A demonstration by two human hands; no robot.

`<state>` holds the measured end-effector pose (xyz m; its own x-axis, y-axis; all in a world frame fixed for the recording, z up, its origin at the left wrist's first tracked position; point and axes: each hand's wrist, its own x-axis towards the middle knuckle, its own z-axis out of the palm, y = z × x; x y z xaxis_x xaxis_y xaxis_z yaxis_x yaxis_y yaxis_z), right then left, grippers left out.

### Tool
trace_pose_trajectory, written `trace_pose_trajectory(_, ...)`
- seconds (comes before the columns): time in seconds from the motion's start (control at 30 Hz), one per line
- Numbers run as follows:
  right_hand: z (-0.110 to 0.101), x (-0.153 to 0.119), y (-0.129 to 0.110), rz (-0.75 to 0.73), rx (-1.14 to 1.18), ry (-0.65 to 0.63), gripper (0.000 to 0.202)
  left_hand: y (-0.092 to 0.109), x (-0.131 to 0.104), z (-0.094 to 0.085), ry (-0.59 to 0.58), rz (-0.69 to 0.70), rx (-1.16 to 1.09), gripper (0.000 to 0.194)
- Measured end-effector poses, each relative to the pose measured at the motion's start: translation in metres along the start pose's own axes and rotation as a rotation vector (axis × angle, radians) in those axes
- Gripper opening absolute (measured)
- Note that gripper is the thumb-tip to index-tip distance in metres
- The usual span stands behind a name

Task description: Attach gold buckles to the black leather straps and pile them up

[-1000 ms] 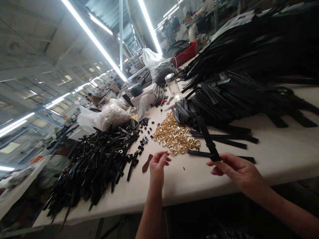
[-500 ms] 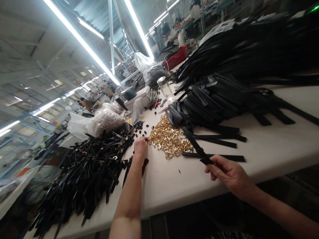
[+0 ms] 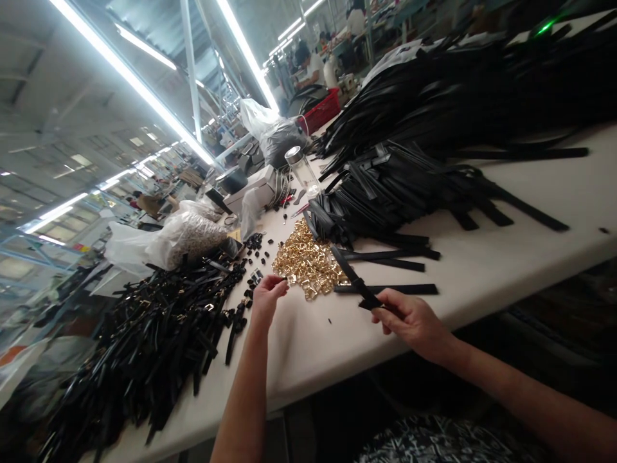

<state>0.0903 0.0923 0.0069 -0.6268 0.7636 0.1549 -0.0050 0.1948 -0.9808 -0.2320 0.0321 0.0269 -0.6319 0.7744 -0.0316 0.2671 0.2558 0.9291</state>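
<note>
A black strap is pinched in my right hand, its free end slanting up and left over the edge of the gold buckle pile. The fingertips of my left hand are pressed together at the pile's left side, around a tiny dark piece too small to name. Small black pieces lie scattered beyond that hand. Finished-looking straps with gold buckles form a heap at the left. A bundle of loose black straps lies to the right of the buckles.
Behind the buckles stand a glass jar, a white box and a plastic bag of small parts. A red basket is farther back. More black strips cover the table's far right. A person sits in the background.
The camera view has shifted, moving most things left in the picture. My left hand has drawn slightly back toward me, its fingers now showing more clearly. My right hand still holds the strap.
</note>
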Motion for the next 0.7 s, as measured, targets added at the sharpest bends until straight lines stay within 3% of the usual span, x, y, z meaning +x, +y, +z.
trace_pose_trajectory(0.17,0.008,-0.007,-0.009,-0.002,0.026,-0.033,0.023,0.012,-0.070,0.032,-0.084,-0.092,-0.342,0.034)
trace_pose_trajectory(0.3,0.015,-0.012,-0.018,-0.028,0.017,-0.040,0.021,0.026,-0.108,0.057,-0.151,-0.134,-0.501,0.032)
trace_pose_trajectory(0.47,0.017,-0.014,-0.026,-0.068,-0.055,-0.032,0.019,0.037,-0.129,0.078,-0.222,-0.164,-0.676,0.026)
trace_pose_trajectory(0.7,0.015,-0.014,-0.032,-0.096,-0.120,-0.007,0.019,0.039,-0.136,0.091,-0.215,-0.156,-0.704,0.027)
